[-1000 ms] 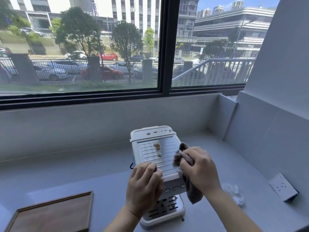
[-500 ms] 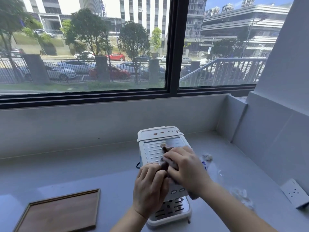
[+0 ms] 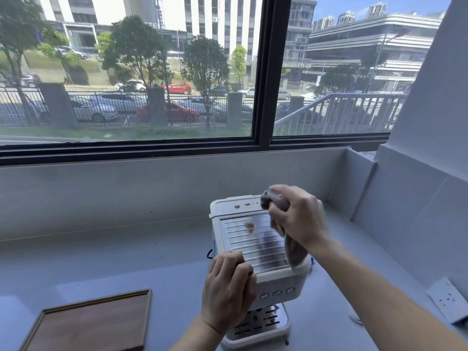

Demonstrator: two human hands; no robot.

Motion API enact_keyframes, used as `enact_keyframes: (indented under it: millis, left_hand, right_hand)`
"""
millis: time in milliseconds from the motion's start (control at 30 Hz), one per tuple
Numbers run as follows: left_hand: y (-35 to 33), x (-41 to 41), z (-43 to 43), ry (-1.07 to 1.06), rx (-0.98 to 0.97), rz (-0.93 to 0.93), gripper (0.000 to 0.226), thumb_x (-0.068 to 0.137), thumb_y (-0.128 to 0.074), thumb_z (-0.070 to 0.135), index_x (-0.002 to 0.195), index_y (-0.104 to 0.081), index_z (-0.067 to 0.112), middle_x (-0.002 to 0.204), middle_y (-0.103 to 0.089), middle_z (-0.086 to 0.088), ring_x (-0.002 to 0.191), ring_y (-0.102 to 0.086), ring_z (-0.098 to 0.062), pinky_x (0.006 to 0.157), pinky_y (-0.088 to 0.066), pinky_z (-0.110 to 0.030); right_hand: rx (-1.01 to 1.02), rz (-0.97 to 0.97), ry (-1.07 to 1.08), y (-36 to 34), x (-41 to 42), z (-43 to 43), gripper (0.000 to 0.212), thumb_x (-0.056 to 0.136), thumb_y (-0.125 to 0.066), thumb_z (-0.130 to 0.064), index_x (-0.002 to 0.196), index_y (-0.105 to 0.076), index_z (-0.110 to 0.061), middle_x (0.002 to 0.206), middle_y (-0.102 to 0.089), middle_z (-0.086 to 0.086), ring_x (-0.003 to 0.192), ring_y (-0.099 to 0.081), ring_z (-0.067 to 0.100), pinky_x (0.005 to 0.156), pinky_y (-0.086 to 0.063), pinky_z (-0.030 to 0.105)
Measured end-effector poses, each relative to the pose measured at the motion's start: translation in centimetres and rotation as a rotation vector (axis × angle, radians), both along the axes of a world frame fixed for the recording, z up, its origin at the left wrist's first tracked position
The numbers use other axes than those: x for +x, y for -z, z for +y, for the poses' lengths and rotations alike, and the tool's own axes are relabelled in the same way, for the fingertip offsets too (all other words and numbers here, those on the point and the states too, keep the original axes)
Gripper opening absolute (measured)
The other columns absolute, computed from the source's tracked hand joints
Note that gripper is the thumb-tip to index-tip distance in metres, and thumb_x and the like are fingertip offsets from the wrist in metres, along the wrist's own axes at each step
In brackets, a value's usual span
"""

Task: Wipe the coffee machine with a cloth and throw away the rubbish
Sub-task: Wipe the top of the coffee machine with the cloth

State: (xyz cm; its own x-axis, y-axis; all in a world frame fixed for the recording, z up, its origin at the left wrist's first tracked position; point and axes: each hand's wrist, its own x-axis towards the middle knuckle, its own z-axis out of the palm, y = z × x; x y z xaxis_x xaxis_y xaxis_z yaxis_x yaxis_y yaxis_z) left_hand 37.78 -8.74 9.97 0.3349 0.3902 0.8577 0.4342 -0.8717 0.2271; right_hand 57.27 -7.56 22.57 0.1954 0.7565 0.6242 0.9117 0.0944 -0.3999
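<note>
Atop the coffee machine [image 3: 255,252], I am wiping with the cloth [image 3: 291,245] bunched in right hand [image 3: 297,219] fingers, left hand [image 3: 229,287] fingers curled bracing; brown stains [image 3: 249,226] come next.

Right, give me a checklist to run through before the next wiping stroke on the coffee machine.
1. Coffee machine steadied: ok, the left hand grips its front left corner.
2. Cloth in hand: ok, the right hand holds it bunched at the back right of the top.
3. Ribbed top plate clean: not ok, a brown smear remains.
4. Rear ledge clean: not ok, brown spots show.
5. Rubbish thrown away: cannot tell, none is clearly in view.
6. Wooden tray out of the way: ok, it sits apart on the left.
</note>
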Motion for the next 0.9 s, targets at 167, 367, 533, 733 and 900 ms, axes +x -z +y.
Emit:
enact_keyframes:
  millis: [167, 367, 533, 733, 900]
  left_hand:
    - [0.1, 0.0, 0.1, -0.005, 0.009, -0.002, 0.011, 0.095, -0.050, 0.023, 0.090, -0.054, 0.014, 0.098, -0.056, -0.007, 0.093, -0.057, -0.029, 0.083, -0.047, -0.040]
    - [0.4, 0.2, 0.4, -0.002, 0.025, -0.033, 0.014, 0.095, -0.049, 0.024, 0.088, -0.056, 0.014, 0.101, -0.055, -0.005, 0.095, -0.057, -0.029, 0.085, -0.048, -0.041]
    - [0.2, 0.2, 0.3, -0.007, 0.028, -0.045, 0.013, 0.094, -0.049, 0.022, 0.087, -0.055, 0.014, 0.099, -0.055, -0.006, 0.096, -0.058, -0.029, 0.086, -0.048, -0.041]
    - [-0.2, 0.2, 0.0, -0.007, 0.011, -0.035, 0.018, 0.096, -0.048, 0.023, 0.085, -0.057, 0.012, 0.095, -0.060, -0.010, 0.093, -0.060, -0.032, 0.084, -0.049, -0.043]
    - [-0.1, 0.2, 0.0, -0.017, 0.016, -0.035, 0.017, 0.094, -0.049, 0.021, 0.083, -0.057, 0.011, 0.093, -0.061, -0.011, 0.092, -0.060, -0.032, 0.082, -0.049, -0.043]
  right_hand:
    - [0.058, -0.004, -0.031, 1.7, -1.2, -2.1, 0.030, 0.090, -0.067, -0.036, 0.119, -0.062, -0.035, 0.099, -0.056, -0.005, 0.090, -0.055, 0.021, 0.074, -0.047, 0.033]
    - [-0.148, -0.231, -0.136, 5.9, -1.7, -4.3, 0.020, 0.088, -0.060, -0.053, 0.092, -0.070, -0.036, 0.094, -0.060, -0.016, 0.089, -0.054, 0.014, 0.077, -0.045, 0.030]
    - [-0.276, -0.157, -0.060, 4.1, -2.2, -0.5, 0.018, 0.091, -0.059, -0.041, 0.093, -0.072, -0.029, 0.104, -0.067, -0.013, 0.106, -0.057, 0.016, 0.086, -0.045, 0.031]
    - [-0.285, -0.183, -0.135, 4.6, -1.8, -1.0, 0.020, 0.089, -0.057, -0.040, 0.096, -0.073, -0.030, 0.114, -0.067, -0.015, 0.105, -0.060, 0.013, 0.081, -0.046, 0.028]
    - [-0.312, -0.185, -0.115, 4.6, -3.0, -0.3, 0.020, 0.092, -0.056, -0.039, 0.099, -0.072, -0.029, 0.114, -0.066, -0.012, 0.105, -0.058, 0.018, 0.088, -0.044, 0.029]
